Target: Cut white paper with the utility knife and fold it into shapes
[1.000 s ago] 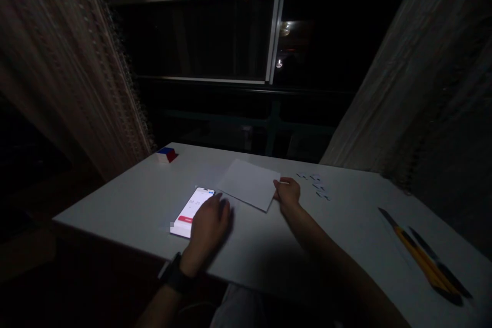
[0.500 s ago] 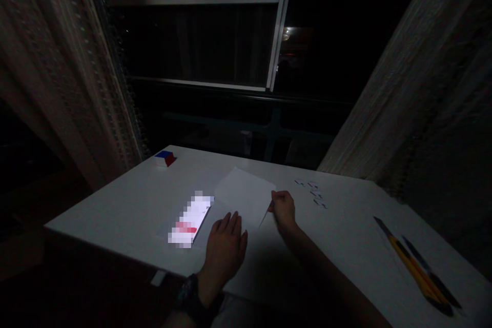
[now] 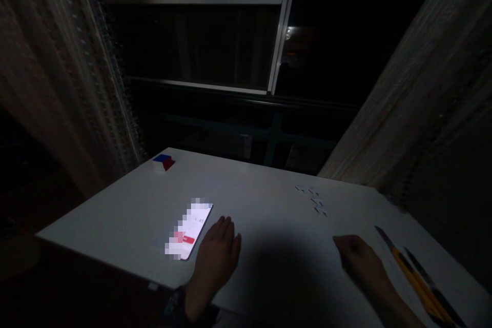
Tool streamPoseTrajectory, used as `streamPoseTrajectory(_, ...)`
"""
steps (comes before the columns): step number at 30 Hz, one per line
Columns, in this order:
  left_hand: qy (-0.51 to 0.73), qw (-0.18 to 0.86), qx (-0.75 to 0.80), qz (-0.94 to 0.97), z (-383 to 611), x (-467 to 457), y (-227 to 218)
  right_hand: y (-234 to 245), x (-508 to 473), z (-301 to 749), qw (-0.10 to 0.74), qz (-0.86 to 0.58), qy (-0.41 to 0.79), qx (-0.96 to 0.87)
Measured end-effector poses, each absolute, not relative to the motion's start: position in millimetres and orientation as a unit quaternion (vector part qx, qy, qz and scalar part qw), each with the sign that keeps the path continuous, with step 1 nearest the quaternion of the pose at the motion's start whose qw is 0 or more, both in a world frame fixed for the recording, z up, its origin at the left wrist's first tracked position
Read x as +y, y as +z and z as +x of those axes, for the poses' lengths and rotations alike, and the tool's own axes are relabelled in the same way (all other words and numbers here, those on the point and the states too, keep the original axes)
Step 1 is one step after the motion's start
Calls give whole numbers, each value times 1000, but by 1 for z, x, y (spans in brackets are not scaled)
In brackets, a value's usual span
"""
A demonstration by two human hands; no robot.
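My left hand [image 3: 216, 256] lies flat on the white table [image 3: 126, 215], fingers stretched out and together, holding nothing. It rests just right of a lit phone [image 3: 189, 229] that lies face up. A dark watch is on that wrist. My right hand [image 3: 355, 261] is in shadow near the table's right side, fingers curled, beside a faint pale sheet of paper [image 3: 390, 274] that it seems to pinch at the edge. The sheet reaches under a yellow utility knife [image 3: 413, 279].
A dark pen or second knife [image 3: 432, 287] lies beside the yellow one. Several small paper scraps [image 3: 315, 201] sit on the far right of the table. A red-and-blue cube [image 3: 163, 161] stands at the far left corner. Curtains hang on both sides of a dark window.
My right hand has moved from the table's middle to the right, toward the knife, and the paper has left the middle with it. My left hand slid slightly back from the phone.
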State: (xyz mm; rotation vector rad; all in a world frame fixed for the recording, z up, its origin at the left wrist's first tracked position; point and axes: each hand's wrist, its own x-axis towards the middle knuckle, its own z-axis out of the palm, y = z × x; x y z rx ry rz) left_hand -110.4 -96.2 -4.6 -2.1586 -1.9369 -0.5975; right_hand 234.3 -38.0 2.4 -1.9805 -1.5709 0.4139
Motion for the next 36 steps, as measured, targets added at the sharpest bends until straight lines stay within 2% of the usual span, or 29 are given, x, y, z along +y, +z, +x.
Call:
streamPoseTrajectory(1,-203,101,-658,-719,-114,-96,-1,10,-40,236,246,-745,130,-606)
streamPoseTrajectory(4,-190,132,-707,-669,-129,-98,11,34,-39,211,198,-704,-53,-680)
streamPoseTrajectory(5,-178,136,-729,-647,-134,-99,15,42,-35,193,186,-674,-55,-713)
streamPoseTrajectory(10,-105,104,-807,-572,-154,-106,29,63,16,72,97,-530,84,-838)
streamPoseTrajectory(13,-67,58,-827,-556,-158,-107,35,61,49,14,13,-540,122,-833)
streamPoseTrajectory(15,-47,23,-838,-544,-160,-105,40,56,65,-6,-11,-556,134,-820)
streamPoseTrajectory(26,-12,-21,-838,-545,-178,-89,49,25,90,-8,36,-551,265,-790)
streamPoseTrajectory(32,-20,-37,-845,-533,-185,-85,56,17,78,-8,109,-554,372,-737)
streamPoseTrajectory(36,-27,-40,-841,-539,-185,-81,59,19,60,-17,115,-566,415,-703)
